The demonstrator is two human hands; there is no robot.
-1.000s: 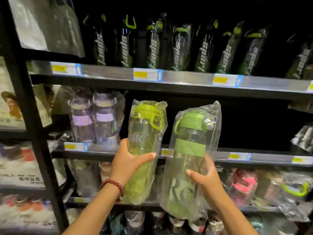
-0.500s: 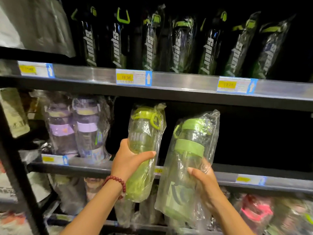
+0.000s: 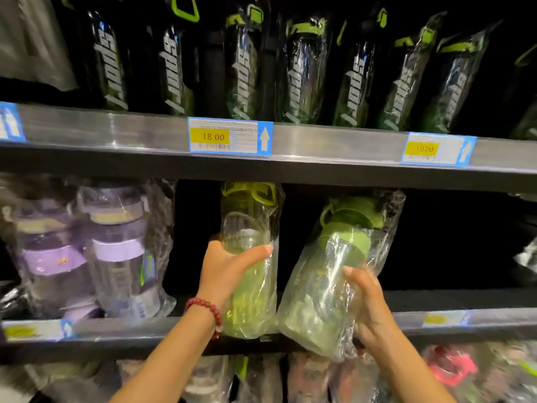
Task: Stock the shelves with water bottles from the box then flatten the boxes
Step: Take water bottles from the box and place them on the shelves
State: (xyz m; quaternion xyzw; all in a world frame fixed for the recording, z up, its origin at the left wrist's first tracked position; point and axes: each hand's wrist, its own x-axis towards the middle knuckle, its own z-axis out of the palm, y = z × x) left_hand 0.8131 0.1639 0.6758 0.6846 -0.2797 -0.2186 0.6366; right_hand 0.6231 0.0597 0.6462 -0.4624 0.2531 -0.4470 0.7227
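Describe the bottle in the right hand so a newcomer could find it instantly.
Find the middle shelf, below the 18.00 price tag. Two bagged green bottles are held at its front edge; the right hand grips the right bottle. Unlike the upright left bottle, it tilts, with a darker green cap and band.

Black bottles (image 3: 302, 68) at 12 o'clock lose their caps to the frame edge; bottom-shelf goods (image 3: 450, 369) at 5 o'clock blur, perhaps pink lids.
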